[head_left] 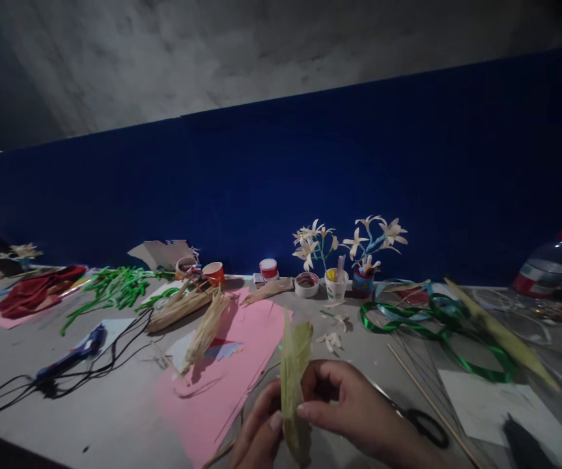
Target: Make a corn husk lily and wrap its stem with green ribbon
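A pale green corn husk stands upright between my two hands at the bottom centre. My left hand is closed on its lower left side, the thumb pressed to the husk. My right hand pinches its right edge between thumb and curled fingers. Part of the husk's lower end is hidden by the fingers. Under and left of the hands lies a pink paper sheet, with dried husks on it. Black-handled scissors lie beside my right forearm, which partly covers them.
White husk flowers stand in a cup at the back. Green ribbon, a thin wooden stick and a bottle are on the right. A blue glue gun with black cords and green pipe-cleaner-like strands lie left.
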Demonstrator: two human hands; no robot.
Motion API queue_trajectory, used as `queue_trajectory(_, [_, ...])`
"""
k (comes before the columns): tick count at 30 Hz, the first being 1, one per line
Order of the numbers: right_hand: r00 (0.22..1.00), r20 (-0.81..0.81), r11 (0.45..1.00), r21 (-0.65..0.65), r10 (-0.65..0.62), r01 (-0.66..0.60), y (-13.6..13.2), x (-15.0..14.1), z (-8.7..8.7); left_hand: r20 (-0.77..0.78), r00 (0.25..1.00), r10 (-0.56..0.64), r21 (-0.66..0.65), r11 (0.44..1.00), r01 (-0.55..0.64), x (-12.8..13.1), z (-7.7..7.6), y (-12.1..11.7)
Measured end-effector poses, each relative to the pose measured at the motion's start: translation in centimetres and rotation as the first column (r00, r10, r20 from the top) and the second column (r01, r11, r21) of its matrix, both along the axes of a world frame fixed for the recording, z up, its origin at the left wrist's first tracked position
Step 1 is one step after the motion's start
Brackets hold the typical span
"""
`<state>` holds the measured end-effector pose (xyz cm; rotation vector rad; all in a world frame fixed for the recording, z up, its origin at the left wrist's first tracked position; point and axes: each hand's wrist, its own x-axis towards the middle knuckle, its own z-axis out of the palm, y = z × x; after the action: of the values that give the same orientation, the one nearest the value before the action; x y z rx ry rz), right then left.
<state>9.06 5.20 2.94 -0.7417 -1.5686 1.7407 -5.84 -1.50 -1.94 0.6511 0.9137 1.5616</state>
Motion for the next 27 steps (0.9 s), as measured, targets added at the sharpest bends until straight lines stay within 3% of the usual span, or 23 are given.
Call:
queue_trajectory(3, [0.999, -0.049, 0.999, -0.036, 0.015, -0.017, -0.1, -0.2, -0.7, -0.072, 0.996, 0.052, 0.018, 0.999, -0.051, 0.3, 0.4, 0.1])
queue_trajectory(8, [0.99, -0.134, 0.989, -0.129, 0.052, -0.069, 0.0, -0.5, -1.4, -0.135, 0.99, -0.037, 0.032, 0.999, 0.042, 0.6, 0.8, 0.5])
queue_trajectory(11, [0.984, -0.171, 0.985, -0.16, 0.043, -0.071, -0.1, -1.1, -1.9, -0.161, 0.987, -0.014, 0.027, 0.999, 0.019, 1.0, 0.9, 0.4])
queue_trajectory(16, [0.979, -0.2, 0.991, -0.135, -0.034, 0.006, -0.4, -2.1, -3.3, -0.182, 0.977, 0.112, -0.063, 0.99, -0.125, 1.6, 0.4, 0.5])
queue_trajectory(20, [0.979, -0.194, 0.994, -0.099, -0.067, 0.049, -0.7, -1.3, -3.4, -0.157, 0.914, 0.375, -0.174, 0.9, -0.399, -0.1, -0.7, 1.3])
queue_trajectory(23, [0.971, -0.221, 0.993, -0.101, -0.088, 0.066, -1.0, -0.2, -3.2, -0.218, 0.905, 0.366, -0.089, 0.916, -0.391, -2.6, -0.5, 2.2])
queue_trajectory(25, [0.958, -0.261, 0.99, -0.11, -0.119, 0.093, -1.3, 0.1, -3.3, -0.34, 0.819, 0.463, 0.04, 0.877, -0.479, -3.8, 0.0, 2.7])
queue_trajectory(27, [0.935, -0.313, 0.983, -0.121, -0.167, 0.135, -1.7, 0.0, -3.7, -0.39, 0.79, 0.474, 0.078, 0.871, -0.484, -4.1, 0.4, 3.2])
